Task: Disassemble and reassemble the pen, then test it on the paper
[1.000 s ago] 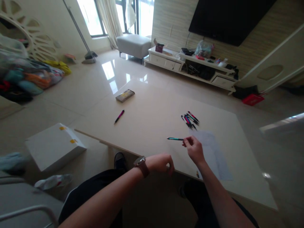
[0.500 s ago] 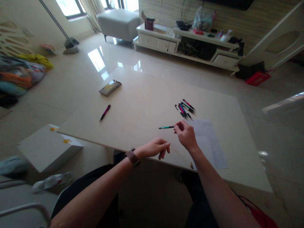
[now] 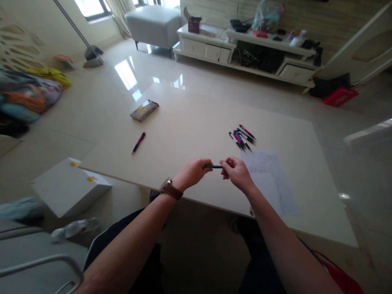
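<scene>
A teal pen [image 3: 213, 166] is held level above the near part of the cream table [image 3: 190, 134], between both my hands. My left hand [image 3: 193, 172], with a brown watch on its wrist, pinches the pen's left end. My right hand [image 3: 236, 172] grips its right end with curled fingers. Just right of my right hand lies a written sheet of paper [image 3: 269, 179]. Beyond it sits a small cluster of several pens [image 3: 241, 137]. A lone pink pen [image 3: 138, 142] lies at the table's left.
A flat yellow-and-grey packet [image 3: 144, 110] lies near the table's far left corner. A white box [image 3: 69, 187] rests on the floor at left, beside a crumpled bag. A white TV stand [image 3: 245, 49] and grey ottoman [image 3: 153, 24] stand across the glossy floor.
My left hand rose from the table's edge and took hold of the pen's left end. The right hand kept its grip on the pen. The camera tilted down.
</scene>
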A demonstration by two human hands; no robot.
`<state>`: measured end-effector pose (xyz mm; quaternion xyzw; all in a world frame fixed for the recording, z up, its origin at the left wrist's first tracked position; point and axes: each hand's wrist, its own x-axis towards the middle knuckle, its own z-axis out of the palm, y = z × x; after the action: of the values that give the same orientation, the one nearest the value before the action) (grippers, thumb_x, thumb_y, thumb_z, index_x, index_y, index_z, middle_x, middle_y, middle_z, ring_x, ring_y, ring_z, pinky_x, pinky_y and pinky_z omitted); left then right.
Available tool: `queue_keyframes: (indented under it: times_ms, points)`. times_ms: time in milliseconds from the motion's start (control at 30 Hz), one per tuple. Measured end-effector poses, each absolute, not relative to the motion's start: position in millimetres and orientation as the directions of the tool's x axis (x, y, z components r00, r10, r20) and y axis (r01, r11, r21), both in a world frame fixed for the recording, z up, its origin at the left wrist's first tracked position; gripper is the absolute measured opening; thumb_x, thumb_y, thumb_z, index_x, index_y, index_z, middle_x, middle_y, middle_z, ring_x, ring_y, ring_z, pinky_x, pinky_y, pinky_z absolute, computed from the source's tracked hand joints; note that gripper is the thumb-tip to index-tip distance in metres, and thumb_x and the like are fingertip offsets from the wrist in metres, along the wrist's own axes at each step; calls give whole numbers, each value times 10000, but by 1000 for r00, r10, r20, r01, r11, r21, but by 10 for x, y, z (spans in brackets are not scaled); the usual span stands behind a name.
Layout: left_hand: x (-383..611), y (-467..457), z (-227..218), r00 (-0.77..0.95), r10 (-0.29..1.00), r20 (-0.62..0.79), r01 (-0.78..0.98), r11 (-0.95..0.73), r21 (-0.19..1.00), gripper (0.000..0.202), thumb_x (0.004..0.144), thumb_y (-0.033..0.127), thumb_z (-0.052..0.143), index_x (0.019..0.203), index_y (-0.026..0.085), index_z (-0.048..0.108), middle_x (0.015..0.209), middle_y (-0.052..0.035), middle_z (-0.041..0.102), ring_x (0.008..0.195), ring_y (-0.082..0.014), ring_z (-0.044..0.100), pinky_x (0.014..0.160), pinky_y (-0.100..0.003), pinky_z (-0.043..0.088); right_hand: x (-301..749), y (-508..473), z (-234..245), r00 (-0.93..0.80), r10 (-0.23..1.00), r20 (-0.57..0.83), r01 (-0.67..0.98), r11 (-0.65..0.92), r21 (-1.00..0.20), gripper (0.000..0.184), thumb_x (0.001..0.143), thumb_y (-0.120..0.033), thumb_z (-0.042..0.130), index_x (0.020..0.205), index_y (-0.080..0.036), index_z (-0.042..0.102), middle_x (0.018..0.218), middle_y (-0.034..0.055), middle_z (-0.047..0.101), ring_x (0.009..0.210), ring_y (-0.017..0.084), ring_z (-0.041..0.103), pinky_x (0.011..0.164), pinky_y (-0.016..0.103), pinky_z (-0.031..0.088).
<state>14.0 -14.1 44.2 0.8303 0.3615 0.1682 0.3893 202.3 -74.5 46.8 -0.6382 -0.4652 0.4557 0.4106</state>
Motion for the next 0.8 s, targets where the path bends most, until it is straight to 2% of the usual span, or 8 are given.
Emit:
queue_keyframes:
  times_ms: [133,267,400,467,600,667,733,800]
  points:
    - [133,-130,435,729,683,41,453,-527,719,171,921,237,588,976,201,745,852,-41,744,736,-134,613,691,-243,400,2058,-765,444,79,971,-224,254,-237,-938,284,827,-461,668,883,-191,604,586,-9,636,451,125,575,446,233,473]
    - [100,-123,439,743,667,50,444,-548,709,204,931,238,570,1013,201,753,855,-47,747,737,-134,621,684,-236,398,2083,-771,414,73,980,-183,269,-196,-943,228,837,-412,657,910,-199,625,619,3,658,505,144,609,508,264,507]
    - [86,-129,444,744,667,-34,482,-502,718,255,948,220,508,911,179,757,705,-25,702,644,-120,594,647,-226,393,2095,-766,425,15,1000,13,503,4,-864,102,813,-301,673,848,-205,664,768,39,704,704,175,661,657,301,522]
    - [88,-135,437,749,661,-44,475,-490,731,266,954,220,495,899,175,751,691,-21,693,631,-115,589,642,-222,393,2099,-764,443,-25,997,73,571,74,-818,119,794,-301,695,862,-205,675,858,57,712,806,190,665,704,303,517]
    - [90,-141,415,765,644,13,445,-543,713,229,957,250,525,988,184,742,809,-41,727,714,-129,608,686,-232,398,2108,-762,432,-32,989,-145,529,-107,-842,341,915,-475,540,793,-179,658,660,45,664,587,158,614,557,277,466]
    - [82,-137,408,766,643,13,459,-560,690,231,964,256,518,977,187,739,818,-44,728,716,-132,604,686,-238,392,2113,-758,396,-28,981,-194,519,-151,-841,383,941,-472,487,741,-182,636,571,21,613,508,141,564,522,272,433]
    - [71,-131,407,758,652,3,476,-556,681,236,968,253,509,934,185,733,802,-40,723,692,-128,592,664,-238,380,2117,-748,359,0,991,-136,499,-118,-859,255,854,-440,633,801,-190,630,670,21,654,584,145,596,564,268,457]
    - [60,-124,408,747,665,6,482,-548,684,235,969,259,512,907,181,726,798,-39,720,685,-126,588,652,-236,374,2123,-736,337,28,994,-106,429,-108,-897,298,764,-429,738,907,-199,615,807,36,692,681,156,632,623,272,496]
